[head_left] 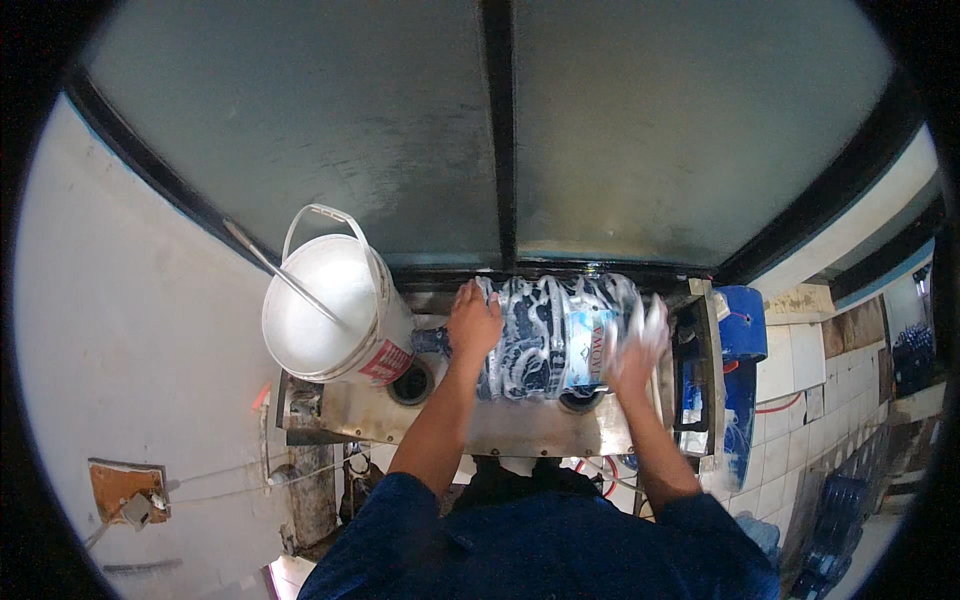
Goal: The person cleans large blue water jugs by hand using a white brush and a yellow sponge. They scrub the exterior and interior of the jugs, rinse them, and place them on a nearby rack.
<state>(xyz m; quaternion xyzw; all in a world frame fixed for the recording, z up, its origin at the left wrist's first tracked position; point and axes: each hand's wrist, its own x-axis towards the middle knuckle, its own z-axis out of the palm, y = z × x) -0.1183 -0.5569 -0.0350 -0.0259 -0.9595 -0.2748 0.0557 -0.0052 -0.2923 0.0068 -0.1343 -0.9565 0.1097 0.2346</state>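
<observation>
The big water jug point(550, 335) lies on its side across the steel wash stand point(500, 425), streaked with soap foam, its neck pointing toward the white bucket point(325, 310). My left hand point(473, 320) presses open-palmed on its shoulder; my right hand point(637, 345) is blurred at the base, so I cannot tell its grip. I'd judge it best to keep the left firm so the slick jug won't roll while the right scrubs.

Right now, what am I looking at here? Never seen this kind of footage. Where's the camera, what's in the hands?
One picture, from a fisheye camera on a person's head, looking down; straight edges bend near the rim. No machine: two bare hands. A big blue water jug, covered in soap foam, lies on its side on a metal wash stand. The left hand rests on the jug near its neck; the right hand, blurred and soapy, is at its other end. A white bucket with a stick in it stands at the left.
</observation>
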